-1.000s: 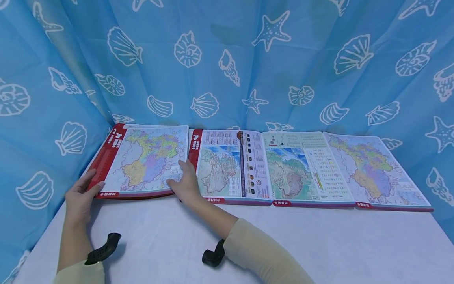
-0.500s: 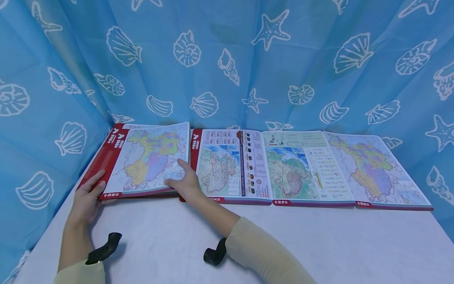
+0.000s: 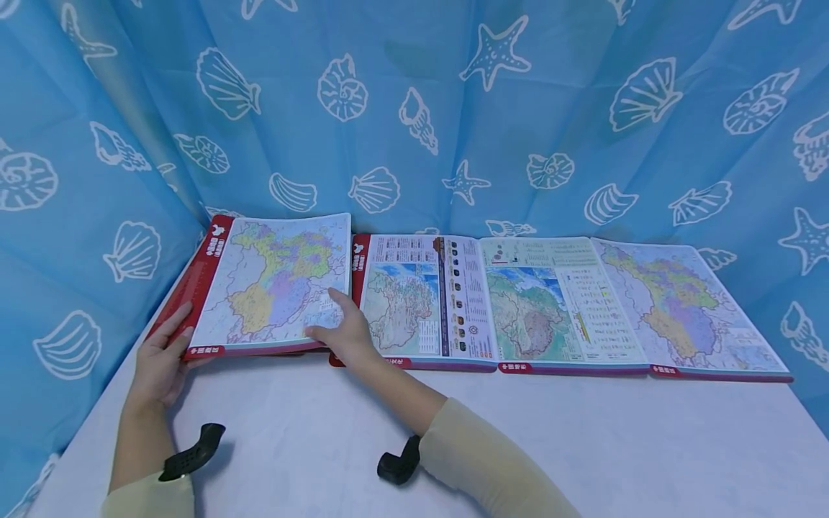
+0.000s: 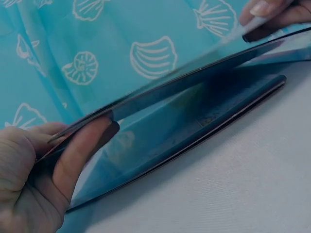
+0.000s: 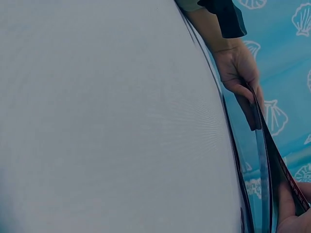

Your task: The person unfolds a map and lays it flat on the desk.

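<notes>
My left hand (image 3: 158, 367) grips the left edge of a map sheet (image 3: 285, 277) with a red side strip and a coloured map. In the left wrist view, fingers (image 4: 80, 150) of this hand reach under the raised sheet. My right hand (image 3: 350, 334) pinches the same sheet at its near right corner, thumb on top. The sheet is lifted and bowed above another sheet (image 4: 160, 155) on the table. In the head view only a red edge (image 3: 184, 291) of what lies beneath shows at the left.
A row of overlapping map sheets runs rightward: one with text and pictures (image 3: 398, 309), a green relief map (image 3: 527, 309) and a pastel map (image 3: 693, 309). A blue shell-print curtain (image 3: 414, 108) hangs behind the white table (image 3: 453, 439). A black device (image 3: 194, 453) is on each wrist.
The top map sheet has risen off the stack and shifted slightly right and away from me. My left hand has moved right with it, and its fingers have gone under the sheet's edge.
</notes>
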Motion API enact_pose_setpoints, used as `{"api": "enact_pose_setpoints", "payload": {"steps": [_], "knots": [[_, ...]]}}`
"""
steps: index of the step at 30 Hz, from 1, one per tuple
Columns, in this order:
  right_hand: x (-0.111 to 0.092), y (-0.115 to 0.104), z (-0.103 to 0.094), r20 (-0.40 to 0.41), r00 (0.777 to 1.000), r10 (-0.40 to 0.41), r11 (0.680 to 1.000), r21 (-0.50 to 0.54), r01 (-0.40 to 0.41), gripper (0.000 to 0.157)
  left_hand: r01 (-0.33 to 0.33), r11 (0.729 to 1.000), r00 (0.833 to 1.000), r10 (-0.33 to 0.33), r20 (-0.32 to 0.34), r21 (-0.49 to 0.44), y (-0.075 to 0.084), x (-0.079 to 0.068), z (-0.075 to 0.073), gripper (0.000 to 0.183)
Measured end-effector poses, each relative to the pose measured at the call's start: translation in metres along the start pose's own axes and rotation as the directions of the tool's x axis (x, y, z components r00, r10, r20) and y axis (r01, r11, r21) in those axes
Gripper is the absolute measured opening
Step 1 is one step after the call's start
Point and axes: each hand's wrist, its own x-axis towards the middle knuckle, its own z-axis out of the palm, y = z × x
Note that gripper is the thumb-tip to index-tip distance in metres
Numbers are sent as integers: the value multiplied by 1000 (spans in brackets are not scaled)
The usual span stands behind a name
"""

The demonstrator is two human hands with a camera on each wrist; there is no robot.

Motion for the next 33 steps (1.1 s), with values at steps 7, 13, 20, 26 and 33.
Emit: {"api": "enact_pose_setpoints", "payload": {"steps": [7,13,20,26,33], "knots": [[-3,3,-9,-1,1000,23,999,34,-23,73,-39,998,999,40,31,-49,-3,-4,6,70],[-9,3,-16,-2,1000,10,999,43,-10,72,-40,998,998,43,46,-57,-4,-7,11,69],[-17,1,-24,-32,999,-11,999,49,12,73,-95,993,993,99,64,-72,-5,-9,21,68],[-20,-3,-32,-66,998,0,999,46,3,74,-94,993,994,98,51,-68,-3,-9,32,70],[-24,-4,-48,-98,995,-23,1000,13,25,75,-105,993,993,107,42,-60,-6,-10,51,72]]}}
